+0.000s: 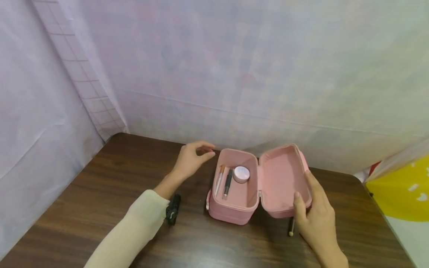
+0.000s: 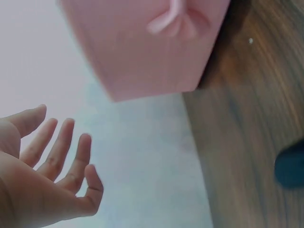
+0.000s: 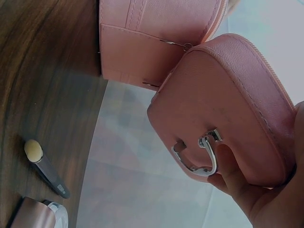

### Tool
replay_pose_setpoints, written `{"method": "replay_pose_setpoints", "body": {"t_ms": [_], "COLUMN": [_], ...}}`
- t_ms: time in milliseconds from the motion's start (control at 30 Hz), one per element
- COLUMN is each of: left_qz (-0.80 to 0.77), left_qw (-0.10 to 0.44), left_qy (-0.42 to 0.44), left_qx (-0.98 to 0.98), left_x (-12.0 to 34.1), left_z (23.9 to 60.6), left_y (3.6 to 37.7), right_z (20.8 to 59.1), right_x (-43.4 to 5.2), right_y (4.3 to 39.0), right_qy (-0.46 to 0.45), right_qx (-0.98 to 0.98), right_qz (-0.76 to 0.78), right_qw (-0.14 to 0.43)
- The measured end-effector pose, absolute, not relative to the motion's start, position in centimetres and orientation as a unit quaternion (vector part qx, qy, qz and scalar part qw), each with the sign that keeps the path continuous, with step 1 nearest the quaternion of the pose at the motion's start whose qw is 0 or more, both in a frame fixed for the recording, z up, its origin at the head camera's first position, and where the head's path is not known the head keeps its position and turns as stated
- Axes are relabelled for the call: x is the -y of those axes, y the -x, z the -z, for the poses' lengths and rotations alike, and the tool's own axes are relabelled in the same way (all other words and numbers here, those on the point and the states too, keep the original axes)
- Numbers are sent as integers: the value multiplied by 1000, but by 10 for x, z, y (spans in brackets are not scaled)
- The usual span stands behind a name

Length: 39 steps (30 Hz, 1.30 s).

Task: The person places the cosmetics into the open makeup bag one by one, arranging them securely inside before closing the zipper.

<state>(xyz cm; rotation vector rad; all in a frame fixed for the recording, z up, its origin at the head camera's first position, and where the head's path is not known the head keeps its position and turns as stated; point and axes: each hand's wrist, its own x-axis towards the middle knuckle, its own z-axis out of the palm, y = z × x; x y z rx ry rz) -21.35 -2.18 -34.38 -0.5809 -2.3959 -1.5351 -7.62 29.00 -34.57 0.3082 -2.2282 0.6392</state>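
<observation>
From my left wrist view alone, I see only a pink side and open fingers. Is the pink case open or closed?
Observer: Open. The pink case stands on the table with its lid folded out to the right.
Operator: Does anything hold it?
Observer: Yes. The right hand grips the lid's rim, thumb inside. The left hand hovers beside the base and touches nothing.
Operator: What is inside?
Observer: A round jar, a brush and a dark pencil lie in the base. The lid holds nothing.
</observation>
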Motion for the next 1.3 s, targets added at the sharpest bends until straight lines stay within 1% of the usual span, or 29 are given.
{"method": "replay_pose_setpoints", "body": {"t_ms": [133,367,667,900,1167,1300], "left_qz": [523,527,509,478,473,463], "left_qw": [106,81,64,50,-31,-50], "left_qy": [194,164,135,105,82,71], "left_qx": [823,830,847,870,877,882], "left_x": [41,65,81,89,86,85], "left_z": [343,360,382,391,394,397], "left_y": [204,188,177,170,163,162], "right_z": [345,345,345,344,343,343], "right_x": [-291,-294,-295,-294,-293,-293], "right_y": [76,76,76,77,76,75], "right_qy": [-122,-122,-123,-123,-117,-116], "right_qx": [877,877,875,876,880,881], "right_qz": [-251,-253,-256,-261,-257,-257], "right_qw": [390,390,393,386,382,380]}}
